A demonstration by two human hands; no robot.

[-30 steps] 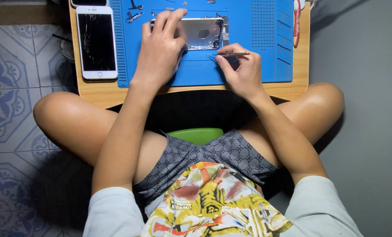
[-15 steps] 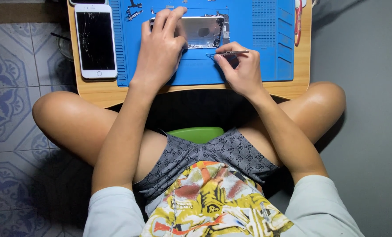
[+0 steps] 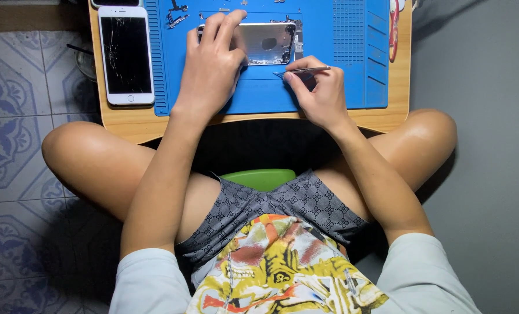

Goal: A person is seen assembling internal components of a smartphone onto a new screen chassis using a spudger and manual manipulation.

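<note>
The right hand [image 3: 320, 93] pinches a thin metal pair of tweezers [image 3: 306, 71] between thumb and forefinger, with the tips lying low on the blue work mat [image 3: 335, 87], just below the near edge of the opened phone housing [image 3: 268, 43]. The left hand [image 3: 210, 64] is spread flat, fingers fairly wide, pressing down on the left end of that silver housing and covering part of it. The housing itself lies face-open near the mat's far middle, its inner metal shell bare, with a dark round hole showing.

Left of the mat, on the small wooden table [image 3: 259, 123], a white phone [image 3: 125, 55] with a cracked dark screen lies flat. At the mat's far left corner sit a few small metal parts [image 3: 177, 14]. Off the mat's right edge lies a red-handled tool [image 3: 394, 23].
</note>
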